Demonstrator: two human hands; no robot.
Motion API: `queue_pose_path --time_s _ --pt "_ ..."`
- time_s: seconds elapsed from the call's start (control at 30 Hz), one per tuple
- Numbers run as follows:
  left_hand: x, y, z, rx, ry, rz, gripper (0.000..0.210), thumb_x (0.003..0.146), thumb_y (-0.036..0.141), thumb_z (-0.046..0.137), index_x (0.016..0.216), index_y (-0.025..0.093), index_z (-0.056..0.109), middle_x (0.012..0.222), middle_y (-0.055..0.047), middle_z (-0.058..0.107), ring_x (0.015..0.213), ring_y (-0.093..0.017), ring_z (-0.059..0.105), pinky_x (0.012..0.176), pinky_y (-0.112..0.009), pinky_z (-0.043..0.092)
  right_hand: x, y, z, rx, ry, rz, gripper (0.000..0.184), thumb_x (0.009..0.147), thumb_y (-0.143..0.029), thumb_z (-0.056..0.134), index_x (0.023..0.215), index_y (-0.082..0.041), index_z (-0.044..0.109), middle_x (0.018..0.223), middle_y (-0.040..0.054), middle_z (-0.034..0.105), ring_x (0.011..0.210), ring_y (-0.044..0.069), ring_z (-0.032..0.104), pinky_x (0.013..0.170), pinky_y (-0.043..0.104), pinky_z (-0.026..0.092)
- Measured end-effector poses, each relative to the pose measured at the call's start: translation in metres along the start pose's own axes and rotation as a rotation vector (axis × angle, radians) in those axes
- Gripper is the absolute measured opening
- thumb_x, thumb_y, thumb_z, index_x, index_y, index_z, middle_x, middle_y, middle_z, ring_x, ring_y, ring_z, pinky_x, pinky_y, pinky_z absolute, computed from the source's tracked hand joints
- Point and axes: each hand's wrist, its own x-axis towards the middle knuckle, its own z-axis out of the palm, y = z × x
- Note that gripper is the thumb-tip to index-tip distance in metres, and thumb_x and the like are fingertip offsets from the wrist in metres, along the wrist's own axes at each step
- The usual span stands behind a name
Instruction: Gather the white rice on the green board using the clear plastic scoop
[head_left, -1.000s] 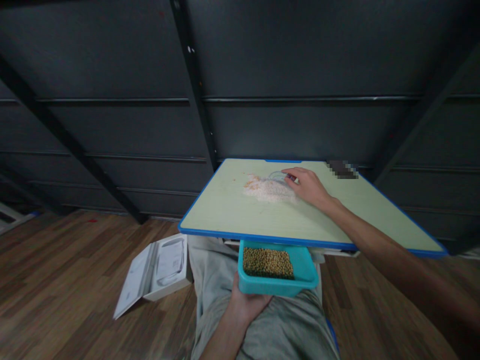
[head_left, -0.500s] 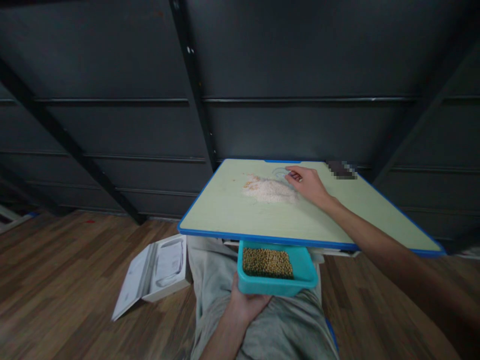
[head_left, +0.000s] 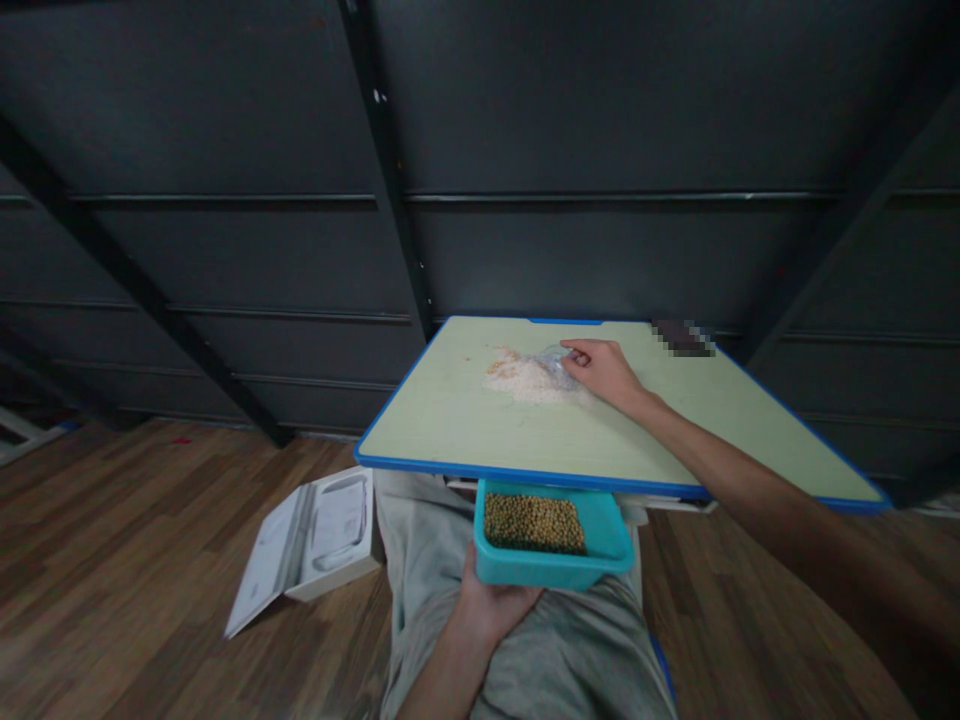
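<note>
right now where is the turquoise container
In the head view, the turquoise container is low and just right of centre, held in the left hand above the person's lap, its far side at the near edge of the table.

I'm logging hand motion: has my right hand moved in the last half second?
Yes: your right hand has shifted slightly left, judged against the blue-edged tabletop.

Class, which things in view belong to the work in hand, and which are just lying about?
In use: teal container of seeds, in left hand; clear item, in right hand; pale grains; table.
Lying about: open white box; pixelated dark object.
</note>
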Motion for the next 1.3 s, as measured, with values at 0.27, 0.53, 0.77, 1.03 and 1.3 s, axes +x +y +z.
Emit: queue_pose_path --time_s 0.27,0.53,0.77,1.03,1.3 --pt "0.0 -0.001 -0.006 0.007 -0.04 0.016 0.045 0.098 0.035 0.05 0.141 0.03 0.061 0.123 -0.006 0.079 0.114 -0.03 0.071 0.108 -0.052 0.048 0.001 -0.001 -0.005 -0.122 0.026 0.04 0.039 0.083 -0.012 0.067 0.121 -0.012 0.078 0.101 0.0135 0.081 0.087 0.026 0.076 0.087 0.036 0.057" --pt "0.0 -0.001 -0.004 0.0 -0.053 0.007 0.047 0.097 0.032 0.049 0.142 0.028 0.06 0.125 -0.008 0.078 0.114 -0.031 0.072 0.112 -0.055 0.045 -0.001 0.006 0.001 0.024 0.012 0.009 0.035 0.091 -0.023 0.067 0.123 -0.015 0.077 0.097 0.0111 0.081 0.081 0.023 0.074 0.081 0.035 0.058" --pt "-0.004 -0.001 0.004 -0.012 -0.005 0.001 0.048 0.095 0.03 0.053 0.142 0.028 0.061 0.123 -0.007 0.079 0.113 -0.03 0.072 0.11 -0.055 0.048 0.0 0.007 0.004 0.134 -0.003 0.014 0.033 0.092 -0.022 0.065 0.123 -0.016 0.076 0.099 0.0102 0.08 0.084 0.022 0.072 0.083 0.035 0.056" --pt "-0.001 -0.001 -0.007 -0.016 -0.055 -0.014 0.05 0.096 0.031 0.053 0.146 0.029 0.057 0.13 -0.008 0.076 0.12 -0.031 0.069 0.111 -0.055 0.046 0.0 0.008 0.008 0.27 -0.017 0.051 0.031 0.09 -0.022 0.067 0.119 -0.016 0.076 0.092 0.0082 0.078 0.08 0.021 0.069 0.08 0.036 0.056" --pt "-0.004 -0.001 0.0 -0.014 0.07 0.006 0.051 0.09 0.032 0.059 0.141 0.026 0.061 0.123 -0.009 0.079 0.115 -0.032 0.071 0.108 -0.054 0.05 -0.002 0.004 0.005 0.341 -0.02 0.08 0.027 0.086 -0.02 0.067 0.11 -0.017 0.077 0.091 0.0085 0.077 0.08 0.021 0.068 0.079 0.036 0.055"
